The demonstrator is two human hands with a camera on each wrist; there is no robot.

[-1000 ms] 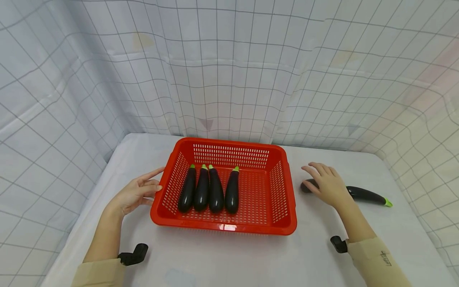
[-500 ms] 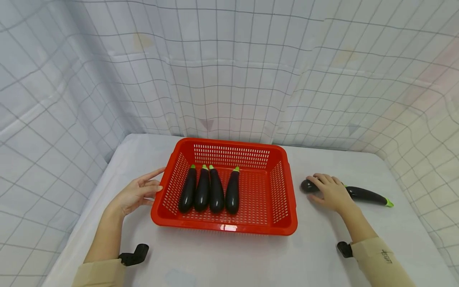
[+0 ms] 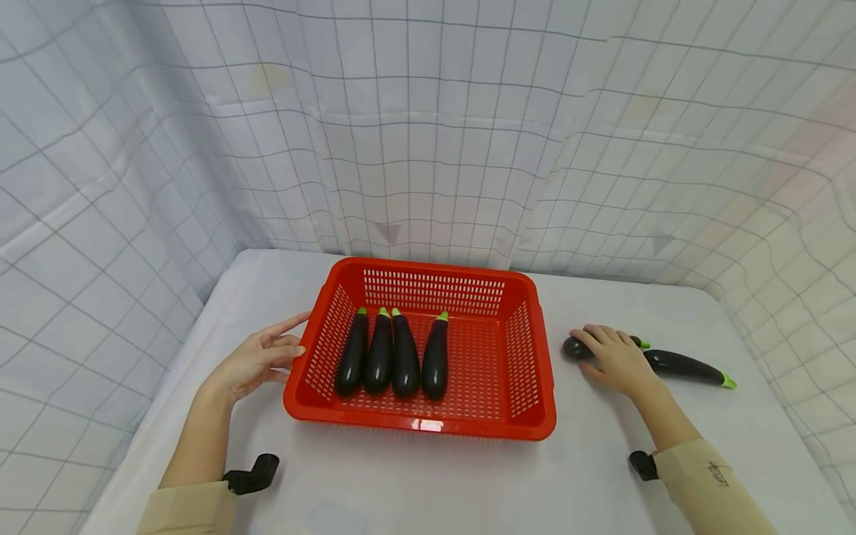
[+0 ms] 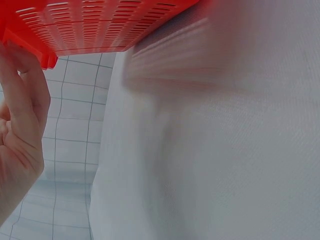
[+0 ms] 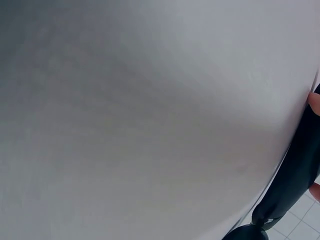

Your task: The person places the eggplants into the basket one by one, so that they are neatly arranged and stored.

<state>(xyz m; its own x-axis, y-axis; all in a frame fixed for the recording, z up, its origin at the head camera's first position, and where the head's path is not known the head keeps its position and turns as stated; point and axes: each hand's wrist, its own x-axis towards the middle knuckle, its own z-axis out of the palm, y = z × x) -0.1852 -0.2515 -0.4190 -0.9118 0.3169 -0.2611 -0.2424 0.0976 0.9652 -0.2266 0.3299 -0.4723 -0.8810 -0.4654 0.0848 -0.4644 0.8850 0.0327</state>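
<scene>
The right hand [image 3: 611,358] lies over the held eggplant [image 3: 576,348] on the table [image 3: 428,483], to the right of the red basket [image 3: 420,425]. Its grip is clamped on that eggplant: in the right wrist view, fingertips [image 5: 314,103] press the dark skin from both sides. The blunt end points toward the basket, and the green stem shows past the back of the hand. Just beyond that stem lies a second loose eggplant [image 3: 682,365], its blunt end close by; whether the two touch is hard to tell.

The basket's right wall [image 3: 524,360] stands between the held eggplant and a row of four eggplants [image 3: 379,357] inside. These lie with stems toward the far wall, three side by side on the left and the fourth slightly apart at its stem end, with slotted floor to its right.

The left hand [image 3: 261,360] touches the basket's left rim, its grip loosely apart. A black wrist camera [image 3: 253,475] juts out beside the left sleeve [image 3: 187,509], another beside the right sleeve [image 3: 715,487]. A white gridded curtain [image 3: 428,96] rises behind the table
</scene>
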